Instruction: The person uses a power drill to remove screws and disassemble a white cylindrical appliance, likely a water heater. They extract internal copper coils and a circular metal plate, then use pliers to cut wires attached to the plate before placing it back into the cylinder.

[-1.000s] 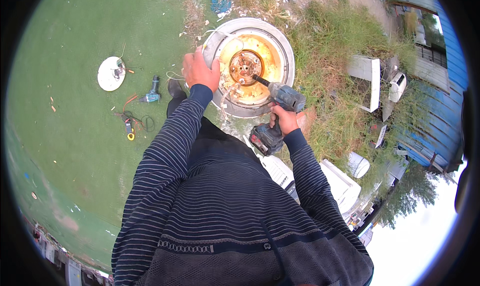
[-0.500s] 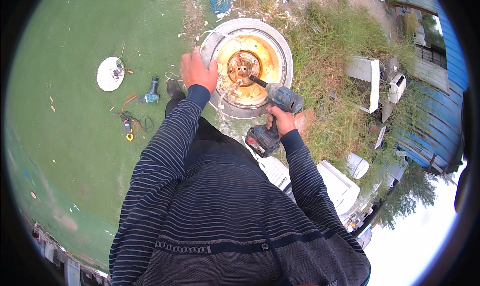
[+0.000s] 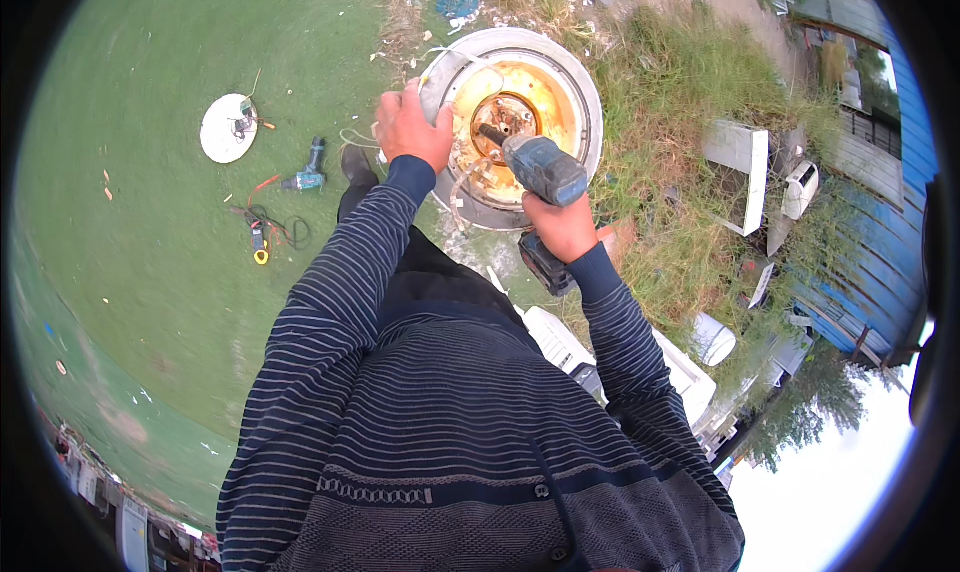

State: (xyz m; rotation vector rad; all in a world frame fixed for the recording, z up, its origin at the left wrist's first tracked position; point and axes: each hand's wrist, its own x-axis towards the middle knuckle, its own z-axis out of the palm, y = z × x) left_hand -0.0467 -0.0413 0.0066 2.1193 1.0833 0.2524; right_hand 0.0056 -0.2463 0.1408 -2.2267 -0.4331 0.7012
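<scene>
A round white drum (image 3: 585, 97) with a rusty orange inside and a metal hub (image 3: 505, 117) lies on the ground ahead of me. My left hand (image 3: 410, 127) grips its near-left rim. My right hand (image 3: 562, 227) holds a blue and black cordless drill (image 3: 545, 170), whose bit points into the hub. My striped sleeves fill the lower middle of the view.
On the green ground to the left lie a white round cover (image 3: 227, 129), a second teal drill (image 3: 305, 177) and a tangle of cables with a yellow piece (image 3: 262, 237). White appliance panels (image 3: 745, 157) lie in the grass at right, beside a blue building (image 3: 880, 222).
The drill has swung from lying sideways at the right to pointing more steeply into the hub. My left hand keeps its grip on the rim.
</scene>
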